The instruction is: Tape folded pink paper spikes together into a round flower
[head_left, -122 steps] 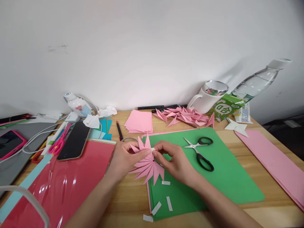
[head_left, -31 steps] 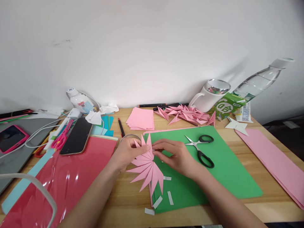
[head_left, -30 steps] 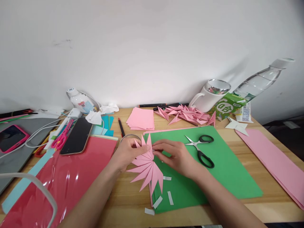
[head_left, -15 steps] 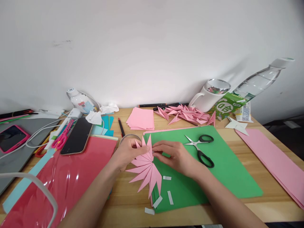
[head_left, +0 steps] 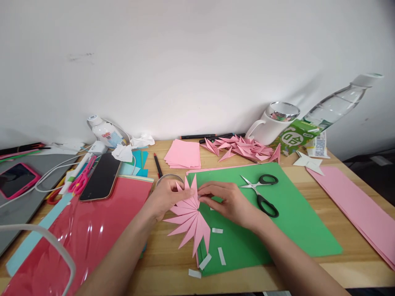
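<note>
A fan of pointed pink folded-paper pieces [head_left: 187,224] spreads out over the left edge of the green paper stack [head_left: 296,222]. My left hand [head_left: 168,197] is closed on its upper part, thumb on top. On the other side, my right hand [head_left: 226,201] pinches at the fan's upper right edge; what lies between its fingertips is mostly hidden, perhaps a bit of white tape. Several short white strips [head_left: 221,255] lie just below the hands. Black-handled scissors [head_left: 257,187] rest spread apart on the green paper.
Loose pink folded pieces [head_left: 243,148] are heaped by a white mug [head_left: 271,123], with pink squares [head_left: 182,154] to their left. A tilted water bottle [head_left: 342,100] leans at the right. On the left lie a phone [head_left: 101,176], pink scissors [head_left: 82,177] and a red plastic-covered pack [head_left: 89,238].
Both hands and the pink fan keep almost the same place. The right hand's fingers have shifted very slightly at the fan's edge.
</note>
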A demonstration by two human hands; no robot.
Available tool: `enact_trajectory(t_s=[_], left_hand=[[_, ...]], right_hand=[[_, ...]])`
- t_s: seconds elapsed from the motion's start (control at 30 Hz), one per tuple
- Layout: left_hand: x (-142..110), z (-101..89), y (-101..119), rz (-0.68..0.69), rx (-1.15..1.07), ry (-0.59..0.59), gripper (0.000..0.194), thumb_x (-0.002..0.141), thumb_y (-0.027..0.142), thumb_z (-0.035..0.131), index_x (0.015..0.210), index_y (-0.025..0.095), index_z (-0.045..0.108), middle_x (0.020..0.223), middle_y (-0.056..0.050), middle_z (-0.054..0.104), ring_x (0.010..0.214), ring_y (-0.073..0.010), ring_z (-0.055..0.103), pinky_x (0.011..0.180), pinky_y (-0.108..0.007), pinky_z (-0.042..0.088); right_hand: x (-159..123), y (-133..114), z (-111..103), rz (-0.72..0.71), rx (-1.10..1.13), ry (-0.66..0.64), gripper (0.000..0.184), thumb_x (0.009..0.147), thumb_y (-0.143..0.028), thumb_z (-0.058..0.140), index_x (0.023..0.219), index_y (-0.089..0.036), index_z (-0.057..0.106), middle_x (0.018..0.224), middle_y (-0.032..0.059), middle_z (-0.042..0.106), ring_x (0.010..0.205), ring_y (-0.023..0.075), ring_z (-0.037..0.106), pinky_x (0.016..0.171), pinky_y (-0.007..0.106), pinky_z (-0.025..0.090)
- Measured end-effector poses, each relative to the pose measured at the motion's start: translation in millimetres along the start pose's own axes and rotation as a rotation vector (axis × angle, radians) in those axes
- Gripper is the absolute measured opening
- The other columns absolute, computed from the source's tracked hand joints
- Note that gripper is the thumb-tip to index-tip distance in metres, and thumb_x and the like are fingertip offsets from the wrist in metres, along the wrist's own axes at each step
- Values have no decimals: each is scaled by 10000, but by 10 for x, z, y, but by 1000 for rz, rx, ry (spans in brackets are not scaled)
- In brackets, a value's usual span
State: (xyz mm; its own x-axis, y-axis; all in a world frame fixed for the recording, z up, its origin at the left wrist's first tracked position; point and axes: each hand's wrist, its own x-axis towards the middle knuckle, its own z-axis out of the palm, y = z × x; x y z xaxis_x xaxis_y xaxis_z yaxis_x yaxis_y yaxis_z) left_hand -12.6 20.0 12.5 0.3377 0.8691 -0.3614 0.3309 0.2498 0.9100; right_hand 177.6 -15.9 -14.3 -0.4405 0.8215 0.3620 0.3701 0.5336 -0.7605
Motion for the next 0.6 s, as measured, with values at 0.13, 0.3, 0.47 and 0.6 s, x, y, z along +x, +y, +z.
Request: enact_trajectory(t_s=[0.13, 0.3, 0.47, 0.6], left_hand=[[-5, 9, 9, -20, -19, -12, 597, 511, 489, 782, 433, 176, 279, 513, 70, 249, 483, -49, 217, 465, -230, 142], [12, -10, -25, -8, -30, -18, 552, 528, 419, 789, 446, 179, 299, 514, 73, 243, 491, -55, 205, 474, -242, 124], [24, -46, -86, 38, 82, -89, 565, 610, 412, 743, 451, 184, 252, 518, 65, 210, 483, -57, 181, 472, -259, 103], [19, -33, -71, 44, 80, -131, 561, 609, 430, 740, 431, 178, 272, 495, 64, 216, 474, -55, 204, 460, -247, 121]], right_hand=[[-11, 22, 26, -24, -71, 0, 123, 907, -183, 485, 888, -192, 606, 851, 74, 687, 747, 161, 647, 661, 275, 512], [-2, -13, 44, -8, -122, -8, 133, 884, -131, 452, 796, -192, 530, 867, 74, 652, 709, 143, 609, 611, 255, 478], [5, -8, 50, 150, -81, 11, 124, 883, -166, 438, 780, -198, 498, 781, 34, 611, 639, 126, 547, 590, 249, 456], [17, 15, 43, 351, 4, -2, 138, 860, -214, 453, 731, -195, 497, 653, 9, 597, 571, 132, 547, 535, 245, 438]])
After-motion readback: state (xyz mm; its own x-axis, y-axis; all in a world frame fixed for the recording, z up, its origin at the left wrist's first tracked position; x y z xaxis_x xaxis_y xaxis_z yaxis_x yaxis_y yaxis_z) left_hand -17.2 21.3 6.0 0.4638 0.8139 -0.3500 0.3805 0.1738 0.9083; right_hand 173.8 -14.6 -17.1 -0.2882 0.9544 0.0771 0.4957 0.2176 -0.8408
